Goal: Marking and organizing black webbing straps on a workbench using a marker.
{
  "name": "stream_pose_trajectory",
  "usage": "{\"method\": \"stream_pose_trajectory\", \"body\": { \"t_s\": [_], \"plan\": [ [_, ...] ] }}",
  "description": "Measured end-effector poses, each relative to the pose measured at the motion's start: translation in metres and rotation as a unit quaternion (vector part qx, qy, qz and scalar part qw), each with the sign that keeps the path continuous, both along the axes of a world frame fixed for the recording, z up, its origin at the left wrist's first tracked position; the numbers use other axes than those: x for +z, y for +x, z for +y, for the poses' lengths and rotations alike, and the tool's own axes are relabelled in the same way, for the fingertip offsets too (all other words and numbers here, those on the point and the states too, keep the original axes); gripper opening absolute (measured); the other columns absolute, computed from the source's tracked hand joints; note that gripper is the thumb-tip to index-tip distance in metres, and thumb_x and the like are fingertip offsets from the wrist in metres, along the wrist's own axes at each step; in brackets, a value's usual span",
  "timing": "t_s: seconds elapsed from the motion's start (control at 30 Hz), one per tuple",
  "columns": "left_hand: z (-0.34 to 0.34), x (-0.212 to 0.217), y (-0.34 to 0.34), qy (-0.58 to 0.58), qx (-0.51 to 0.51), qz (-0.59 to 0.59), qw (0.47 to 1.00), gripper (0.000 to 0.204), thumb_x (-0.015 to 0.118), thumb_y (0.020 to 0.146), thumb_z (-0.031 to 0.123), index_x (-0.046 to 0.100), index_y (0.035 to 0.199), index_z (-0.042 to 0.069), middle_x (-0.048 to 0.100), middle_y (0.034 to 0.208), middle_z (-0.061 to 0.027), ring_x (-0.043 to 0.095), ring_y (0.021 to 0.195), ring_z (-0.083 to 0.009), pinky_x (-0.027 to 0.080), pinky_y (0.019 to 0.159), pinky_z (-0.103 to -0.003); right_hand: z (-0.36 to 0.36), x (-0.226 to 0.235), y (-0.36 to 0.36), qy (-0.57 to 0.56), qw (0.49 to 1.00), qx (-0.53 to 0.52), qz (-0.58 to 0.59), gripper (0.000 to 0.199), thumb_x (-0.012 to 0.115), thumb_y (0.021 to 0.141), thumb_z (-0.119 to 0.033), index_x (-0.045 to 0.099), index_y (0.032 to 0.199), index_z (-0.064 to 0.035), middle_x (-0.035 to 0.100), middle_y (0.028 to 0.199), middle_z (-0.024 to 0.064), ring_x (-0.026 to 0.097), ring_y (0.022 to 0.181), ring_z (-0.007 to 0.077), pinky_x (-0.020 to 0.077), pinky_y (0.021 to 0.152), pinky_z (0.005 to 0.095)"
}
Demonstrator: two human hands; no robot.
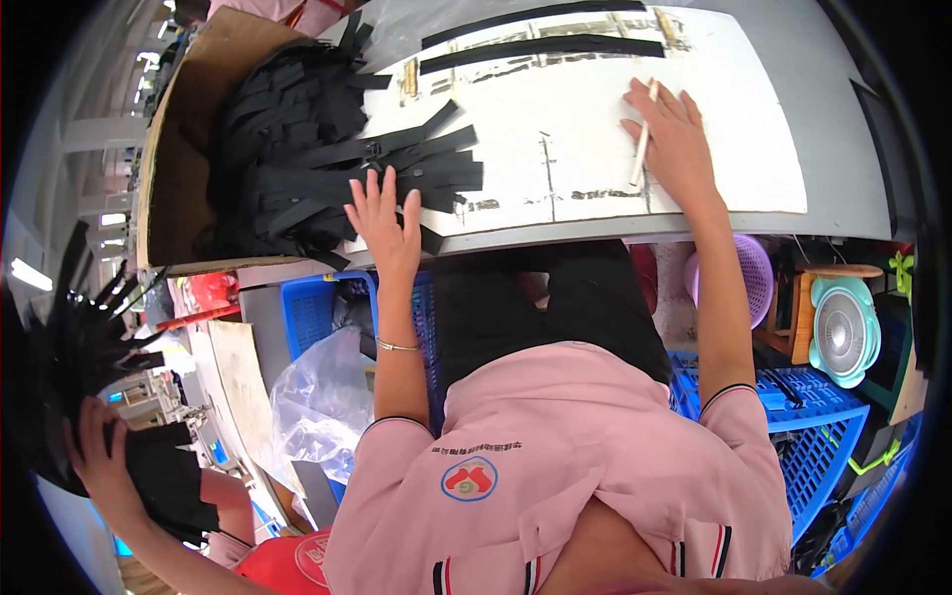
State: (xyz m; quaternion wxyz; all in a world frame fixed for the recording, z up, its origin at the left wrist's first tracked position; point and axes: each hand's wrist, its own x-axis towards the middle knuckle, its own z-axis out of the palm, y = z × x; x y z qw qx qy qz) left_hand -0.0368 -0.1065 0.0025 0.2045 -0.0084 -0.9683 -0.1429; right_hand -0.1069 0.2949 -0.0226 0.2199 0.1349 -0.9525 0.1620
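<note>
My left hand (382, 213) lies with its fingers spread at the near edge of a heap of black strips (297, 139). Some strips fan out under and around its fingertips, and they look like flat webbing or fabric tape. A slim white pen-like stick (644, 139) is held slantwise in my right hand (677, 144), whose fingers are loosely extended over the white board (734, 119). Dark marks and lines run across this board. Near its far edge two long black strips (540, 50) lie side by side.
An open cardboard box (178, 129) holds the heap at the left. Below the grey table (843, 188) are blue plastic baskets (813, 397), a purple basket (752, 281) and a teal fan (846, 332). At lower left, another person's hand (99, 446) grips black strips.
</note>
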Motion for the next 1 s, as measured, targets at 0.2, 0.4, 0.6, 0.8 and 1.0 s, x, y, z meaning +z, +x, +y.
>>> {"method": "stream_pose_trajectory", "body": {
  "t_s": [0.2,0.4,0.6,0.8,1.0],
  "plan": [
    [-0.022,-0.018,-0.039,0.026,-0.018,-0.039,0.999,0.060,0.058,0.104,0.039,0.044,0.157,0.013,0.032,0.164,-0.0265,0.023,0.154,-0.0485,0.014,0.124,-0.061,0.000,0.009,0.001,-0.023,1.000,-0.002,-0.018,0.035,0.067,0.099,-0.025,0.065,0.131,-0.0112,0.067,0.139,0.0056,0.053,0.139,0.0280,0.0313,0.121,0.0482],
    [-0.012,-0.008,-0.075,0.120,0.028,-0.001,0.992,0.053,0.055,0.105,0.023,0.045,0.153,0.005,0.037,0.161,-0.0271,0.025,0.154,-0.0450,0.018,0.125,-0.056,-0.001,0.015,0.003,-0.023,0.999,0.003,-0.033,0.043,0.067,0.099,-0.025,0.062,0.140,-0.0115,0.070,0.133,0.0061,0.052,0.141,0.0287,0.0311,0.122,0.0461],
    [-0.044,0.010,-0.033,0.062,-0.029,0.024,0.997,0.049,0.050,0.094,-0.007,0.063,0.138,0.010,0.052,0.154,-0.0156,0.033,0.152,-0.0407,0.020,0.127,-0.052,-0.002,0.019,0.003,-0.001,0.999,-0.001,-0.043,0.038,0.066,0.100,-0.025,0.063,0.135,-0.0110,0.068,0.137,0.0064,0.051,0.142,0.0292,0.0316,0.122,0.0462],
    [-0.061,0.015,-0.038,0.005,-0.041,0.061,0.997,0.018,0.075,0.091,0.011,0.076,0.108,0.009,0.063,0.144,-0.0087,0.043,0.147,-0.0348,0.023,0.126,-0.051,-0.003,0.021,0.003,0.014,0.999,-0.001,-0.035,0.038,0.066,0.101,-0.026,0.063,0.135,-0.0108,0.068,0.137,0.0064,0.051,0.142,0.0296,0.0317,0.122,0.0458],
    [-0.046,0.026,-0.030,0.035,-0.127,0.007,0.991,0.027,0.077,0.089,0.016,0.074,0.116,0.011,0.059,0.148,-0.0094,0.039,0.149,-0.0365,0.021,0.126,-0.052,-0.001,0.017,0.002,-0.008,1.000,0.003,-0.028,0.043,0.066,0.101,-0.026,0.061,0.141,-0.0127,0.071,0.130,0.0077,0.052,0.141,0.0283,0.0315,0.122,0.0457]
  ]
}}
